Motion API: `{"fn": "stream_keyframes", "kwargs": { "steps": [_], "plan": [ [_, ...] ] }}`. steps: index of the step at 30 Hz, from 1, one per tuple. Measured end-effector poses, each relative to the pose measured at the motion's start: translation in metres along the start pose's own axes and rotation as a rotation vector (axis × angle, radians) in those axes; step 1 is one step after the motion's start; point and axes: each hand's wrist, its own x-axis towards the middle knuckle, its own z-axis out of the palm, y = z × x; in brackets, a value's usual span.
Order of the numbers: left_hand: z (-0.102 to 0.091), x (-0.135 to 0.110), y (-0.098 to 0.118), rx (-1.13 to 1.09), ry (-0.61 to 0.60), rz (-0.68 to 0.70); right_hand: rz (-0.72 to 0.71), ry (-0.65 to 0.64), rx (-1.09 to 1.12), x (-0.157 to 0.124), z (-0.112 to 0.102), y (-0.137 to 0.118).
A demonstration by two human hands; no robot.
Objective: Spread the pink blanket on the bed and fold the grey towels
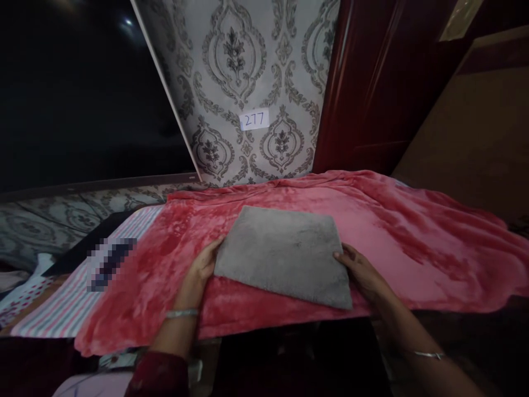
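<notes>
A folded grey plush cloth [281,256] lies flat on a crumpled pink-red fleece blanket [417,248]. My left hand [201,268] rests against the cloth's left edge, with its fingers flat and close together. On the opposite side, my right hand [359,270] has its fingers on the right edge. Neither hand clearly pinches the cloth. A silver bangle [182,313] circles my left wrist, and a thin silver bangle [427,355] sits on my right forearm.
A striped pink-and-white sheet [58,295] lies left of the blanket, with a pixelated patch [111,264] on it. Patterned grey wallpaper [231,60] carries a paper label reading 277 [254,119]. A dark red door [363,82] stands behind the blanket.
</notes>
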Motion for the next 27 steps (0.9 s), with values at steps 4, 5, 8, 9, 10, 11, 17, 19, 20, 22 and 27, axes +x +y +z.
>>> {"fn": "stream_keyframes", "kwargs": {
  "steps": [4,5,8,9,10,11,17,19,20,22,27],
  "plan": [
    [-0.022,-0.02,-0.022,-0.204,-0.004,0.003,-0.017,0.005,-0.023,0.0,-0.001,-0.003],
    [-0.023,-0.024,-0.028,-0.259,-0.006,0.021,-0.021,0.001,-0.027,0.0,-0.001,-0.003],
    [-0.012,-0.034,-0.051,-0.423,0.021,0.137,-0.023,-0.015,-0.035,0.002,-0.002,-0.001],
    [-0.002,-0.038,-0.06,-0.476,0.026,0.166,-0.021,-0.018,-0.036,0.002,-0.002,-0.001],
    [0.008,-0.042,-0.068,-0.522,0.025,0.18,-0.017,-0.021,-0.034,0.001,-0.002,-0.001],
    [0.02,-0.047,-0.076,-0.557,0.018,0.177,-0.013,-0.022,-0.03,0.001,-0.001,-0.002],
    [0.075,-0.06,-0.1,-0.521,0.117,0.156,-0.044,-0.014,-0.026,-0.003,0.009,-0.012],
    [0.085,-0.058,-0.092,-0.475,0.196,0.182,-0.018,0.0,-0.01,-0.006,0.016,-0.02],
    [0.088,-0.058,-0.084,-0.456,0.224,0.199,-0.002,0.021,0.004,-0.009,0.02,-0.024],
    [0.091,-0.057,-0.06,-0.422,0.248,0.237,-0.003,0.068,0.021,-0.02,0.03,-0.031],
    [0.064,-0.058,0.001,-0.329,0.238,0.269,-0.034,-0.112,-0.071,-0.068,0.047,-0.024]
  ]
}}
